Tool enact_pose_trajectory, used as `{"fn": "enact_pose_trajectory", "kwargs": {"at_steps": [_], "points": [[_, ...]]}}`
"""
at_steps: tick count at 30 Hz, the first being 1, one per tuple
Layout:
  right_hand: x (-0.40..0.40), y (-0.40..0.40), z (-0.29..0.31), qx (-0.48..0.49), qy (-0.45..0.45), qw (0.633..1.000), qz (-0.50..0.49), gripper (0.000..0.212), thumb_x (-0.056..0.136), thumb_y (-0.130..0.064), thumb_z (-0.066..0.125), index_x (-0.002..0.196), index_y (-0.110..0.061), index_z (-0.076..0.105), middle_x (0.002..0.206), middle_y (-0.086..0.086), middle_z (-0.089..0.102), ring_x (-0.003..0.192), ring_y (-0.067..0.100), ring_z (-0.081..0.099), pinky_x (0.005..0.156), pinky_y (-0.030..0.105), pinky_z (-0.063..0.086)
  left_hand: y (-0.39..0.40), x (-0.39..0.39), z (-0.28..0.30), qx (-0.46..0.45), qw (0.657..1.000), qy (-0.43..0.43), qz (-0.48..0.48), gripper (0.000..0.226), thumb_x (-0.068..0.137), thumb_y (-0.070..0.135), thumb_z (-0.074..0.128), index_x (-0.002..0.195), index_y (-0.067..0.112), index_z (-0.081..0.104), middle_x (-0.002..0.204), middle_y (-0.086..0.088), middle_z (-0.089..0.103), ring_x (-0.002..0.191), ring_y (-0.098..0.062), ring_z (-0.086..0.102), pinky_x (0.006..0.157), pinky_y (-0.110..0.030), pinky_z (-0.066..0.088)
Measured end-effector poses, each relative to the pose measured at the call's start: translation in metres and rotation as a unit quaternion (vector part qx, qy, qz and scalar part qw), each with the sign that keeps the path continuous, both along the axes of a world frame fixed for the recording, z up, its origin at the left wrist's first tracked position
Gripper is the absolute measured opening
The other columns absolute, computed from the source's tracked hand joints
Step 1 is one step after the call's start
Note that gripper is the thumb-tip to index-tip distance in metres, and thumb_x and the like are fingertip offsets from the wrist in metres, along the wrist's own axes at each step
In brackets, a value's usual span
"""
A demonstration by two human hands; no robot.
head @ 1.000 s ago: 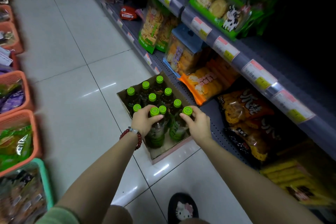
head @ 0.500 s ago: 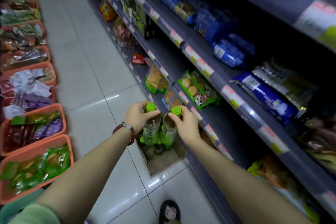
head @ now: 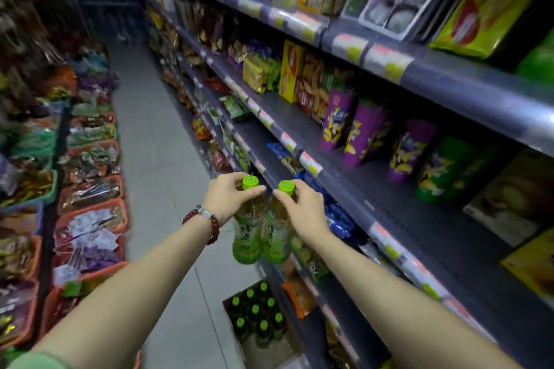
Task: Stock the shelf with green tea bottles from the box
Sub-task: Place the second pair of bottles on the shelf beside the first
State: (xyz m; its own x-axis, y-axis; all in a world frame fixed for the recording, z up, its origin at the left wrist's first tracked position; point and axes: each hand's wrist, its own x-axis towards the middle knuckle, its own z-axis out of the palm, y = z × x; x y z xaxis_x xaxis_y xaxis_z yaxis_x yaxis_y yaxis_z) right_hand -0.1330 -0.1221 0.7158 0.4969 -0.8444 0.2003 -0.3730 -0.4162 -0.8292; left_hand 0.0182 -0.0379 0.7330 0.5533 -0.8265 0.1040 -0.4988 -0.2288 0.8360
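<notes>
I hold two green tea bottles upright in the air, side by side and touching. My left hand (head: 224, 198) grips the neck of the left bottle (head: 248, 234) under its green cap. My right hand (head: 302, 210) grips the neck of the right bottle (head: 275, 238). Both hang beside the front edge of a grey shelf (head: 419, 219) that has bare room in front of its snack packs. Far below, on the floor, the cardboard box (head: 269, 350) holds several more green-capped bottles (head: 254, 311).
Shelving (head: 449, 90) packed with snack bags, purple and green packs (head: 359, 132) and blue packets (head: 338, 219) runs along the right. Orange baskets (head: 90, 219) full of sweets line the left. A tiled aisle floor (head: 156, 159) lies between.
Both hands have lifted the two bottles out of the box, from floor level up to the height of a middle shelf. My view has tilted upward along the aisle.
</notes>
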Motion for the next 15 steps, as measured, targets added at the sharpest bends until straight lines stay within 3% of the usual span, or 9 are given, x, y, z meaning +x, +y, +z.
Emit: {"fn": "enact_pose_trajectory", "kwargs": {"at_steps": [3,6,7,10,13,15], "points": [[0.002,-0.005,0.05,-0.038,-0.02,0.999,-0.018,0.027,0.086,-0.035,0.064,0.09,-0.008,0.065,0.078,0.005,0.066,0.08,0.022,0.059,0.062,0.024,0.028,-0.006,0.002,0.05,-0.023,1.0,-0.007,-0.018,0.032,0.072,0.044,0.074,0.086,0.016,0.074,0.085,-0.001,0.076,0.087,-0.016,0.069,0.082,-0.032,0.055],[-0.002,-0.005,0.088,-0.078,-0.027,0.996,-0.041,0.03,0.086,-0.04,0.062,0.092,-0.012,0.066,0.082,0.006,0.071,0.085,0.026,0.062,0.067,0.027,0.032,-0.012,0.001,0.089,-0.041,0.998,-0.016,-0.047,0.02,0.074,0.041,0.073,0.079,0.022,0.072,0.073,0.01,0.071,0.073,-0.002,0.064,0.062,-0.008,0.048],[-0.004,-0.004,0.099,-0.094,-0.029,0.994,-0.05,0.03,0.086,-0.04,0.062,0.092,-0.011,0.066,0.08,0.004,0.069,0.084,0.026,0.062,0.066,0.027,0.03,-0.013,0.002,0.1,-0.049,0.997,-0.015,-0.06,0.021,0.075,0.042,0.072,0.077,0.021,0.071,0.072,0.008,0.071,0.072,-0.004,0.065,0.063,-0.011,0.05],[-0.012,0.0,0.13,-0.116,-0.032,0.99,-0.076,0.028,0.086,-0.041,0.061,0.085,-0.013,0.063,0.076,0.001,0.063,0.082,0.027,0.06,0.067,0.03,0.032,-0.017,-0.002,0.128,-0.067,0.992,-0.019,-0.101,0.045,0.071,0.055,0.068,0.082,0.011,0.073,0.082,-0.013,0.076,0.082,-0.027,0.071,0.078,-0.042,0.058],[-0.023,0.005,0.158,-0.129,-0.049,0.984,-0.111,0.032,0.084,-0.048,0.06,0.087,-0.016,0.065,0.078,0.004,0.071,0.083,0.029,0.063,0.074,0.038,0.048,-0.021,-0.012,0.156,-0.092,0.988,-0.001,-0.128,0.032,0.073,0.047,0.071,0.083,0.017,0.073,0.085,-0.004,0.076,0.087,-0.021,0.072,0.084,-0.043,0.057],[-0.033,0.01,0.178,-0.14,-0.059,0.979,-0.133,0.03,0.084,-0.045,0.062,0.087,-0.015,0.066,0.077,0.001,0.07,0.078,0.021,0.063,0.069,0.034,0.046,-0.026,-0.019,0.17,-0.114,0.982,0.006,-0.149,0.031,0.07,0.049,0.072,0.082,0.021,0.075,0.086,-0.001,0.078,0.087,-0.017,0.072,0.085,-0.044,0.058]]}}
